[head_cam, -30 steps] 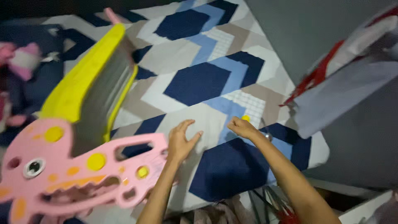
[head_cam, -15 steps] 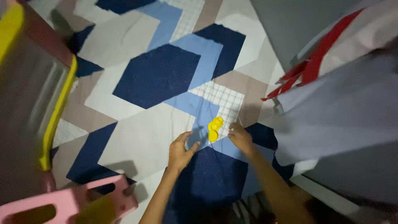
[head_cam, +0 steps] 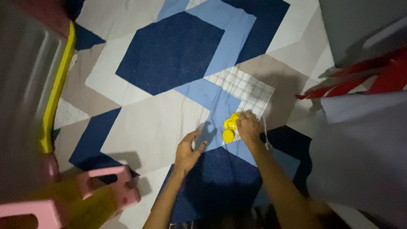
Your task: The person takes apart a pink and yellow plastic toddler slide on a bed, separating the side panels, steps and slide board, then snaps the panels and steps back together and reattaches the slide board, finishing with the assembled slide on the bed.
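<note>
Yellow round pieces (head_cam: 229,127), small, flat and disc-like, lie clustered on the patterned bedsheet (head_cam: 169,55). Right hand (head_cam: 249,126) is curled over them, fingertips touching; pinch unconfirmed. Left hand (head_cam: 188,149) is spread beside them, holding nothing. Judged step: gathering. Next move needs a careful fingertip pinch.

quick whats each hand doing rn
Left hand: open, fingers spread, flat on the sheet, holding nothing.
Right hand: curled beside the yellow discs; whether it grips any cannot be told.
</note>
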Demonstrator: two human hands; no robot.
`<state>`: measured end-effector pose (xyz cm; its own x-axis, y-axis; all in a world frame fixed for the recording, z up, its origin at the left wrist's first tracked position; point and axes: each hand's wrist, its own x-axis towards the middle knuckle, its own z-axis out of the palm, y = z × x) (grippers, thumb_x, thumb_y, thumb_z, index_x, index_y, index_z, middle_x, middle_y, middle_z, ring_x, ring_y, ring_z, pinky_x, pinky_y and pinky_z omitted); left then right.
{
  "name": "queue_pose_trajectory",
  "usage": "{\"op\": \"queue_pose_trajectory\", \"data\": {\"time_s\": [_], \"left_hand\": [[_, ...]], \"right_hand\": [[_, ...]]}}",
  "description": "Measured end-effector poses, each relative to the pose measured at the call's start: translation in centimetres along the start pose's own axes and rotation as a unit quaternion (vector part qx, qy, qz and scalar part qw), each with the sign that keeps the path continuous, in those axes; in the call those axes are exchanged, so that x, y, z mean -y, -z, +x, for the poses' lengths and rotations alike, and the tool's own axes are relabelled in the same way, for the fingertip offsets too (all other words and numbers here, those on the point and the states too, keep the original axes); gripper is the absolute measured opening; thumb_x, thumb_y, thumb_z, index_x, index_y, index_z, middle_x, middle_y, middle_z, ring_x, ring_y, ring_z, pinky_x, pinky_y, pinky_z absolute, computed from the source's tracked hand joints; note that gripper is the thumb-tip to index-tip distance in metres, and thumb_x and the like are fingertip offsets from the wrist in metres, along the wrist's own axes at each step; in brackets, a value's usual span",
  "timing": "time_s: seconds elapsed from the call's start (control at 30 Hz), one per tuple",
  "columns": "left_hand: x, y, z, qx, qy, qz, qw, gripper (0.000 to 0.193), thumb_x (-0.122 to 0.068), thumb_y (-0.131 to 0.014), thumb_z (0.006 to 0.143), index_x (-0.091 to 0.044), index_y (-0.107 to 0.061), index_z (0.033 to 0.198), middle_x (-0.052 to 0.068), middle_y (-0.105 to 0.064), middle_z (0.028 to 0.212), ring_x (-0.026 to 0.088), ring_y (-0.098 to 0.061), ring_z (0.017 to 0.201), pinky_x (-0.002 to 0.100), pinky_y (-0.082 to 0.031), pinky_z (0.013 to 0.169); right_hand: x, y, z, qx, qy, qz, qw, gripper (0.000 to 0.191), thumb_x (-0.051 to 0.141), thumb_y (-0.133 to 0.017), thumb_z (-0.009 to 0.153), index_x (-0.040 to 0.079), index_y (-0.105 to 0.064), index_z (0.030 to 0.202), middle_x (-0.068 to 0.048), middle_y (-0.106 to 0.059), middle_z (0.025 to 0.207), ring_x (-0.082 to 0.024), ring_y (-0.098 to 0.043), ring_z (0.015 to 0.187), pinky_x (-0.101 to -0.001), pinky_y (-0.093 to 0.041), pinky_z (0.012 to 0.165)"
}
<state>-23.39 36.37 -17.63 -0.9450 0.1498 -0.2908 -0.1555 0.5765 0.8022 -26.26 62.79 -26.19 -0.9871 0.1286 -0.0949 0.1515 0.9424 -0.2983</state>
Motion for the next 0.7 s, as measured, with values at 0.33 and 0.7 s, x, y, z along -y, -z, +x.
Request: {"op": "queue_pose_trajectory", "data": {"time_s": [0.33,0.7], "left_hand": [[-6.3,10.1,-3.5,-0.126,-0.081,-0.127,0.981,0.076,-0.026,-0.085,0.074,-0.004,-0.053,0.14,0.017,-0.06,0.133,0.03,-0.063,0.113,0.04,-0.051,0.092],[-6.3,30.5,-16.2,-0.324,-0.039,-0.286,0.901,0.034,-0.025,-0.082,0.083,-0.004,-0.072,0.107,0.004,-0.077,0.096,0.01,-0.074,0.082,0.024,-0.058,0.07]], "right_hand": [[14.0,7.7,2.1,0.38,-0.064,0.672,0.633,0.041,0.039,-0.043,0.106,0.012,-0.064,0.127,-0.001,-0.071,0.112,-0.012,-0.06,0.096,-0.028,-0.046,0.08],[43.1,23.4,-5.3,0.31,0.353,0.351,0.81,0.053,0.042,-0.055,0.096,0.011,-0.052,0.139,-0.01,-0.06,0.119,-0.021,-0.064,0.088,-0.0358,-0.055,0.08]]}}
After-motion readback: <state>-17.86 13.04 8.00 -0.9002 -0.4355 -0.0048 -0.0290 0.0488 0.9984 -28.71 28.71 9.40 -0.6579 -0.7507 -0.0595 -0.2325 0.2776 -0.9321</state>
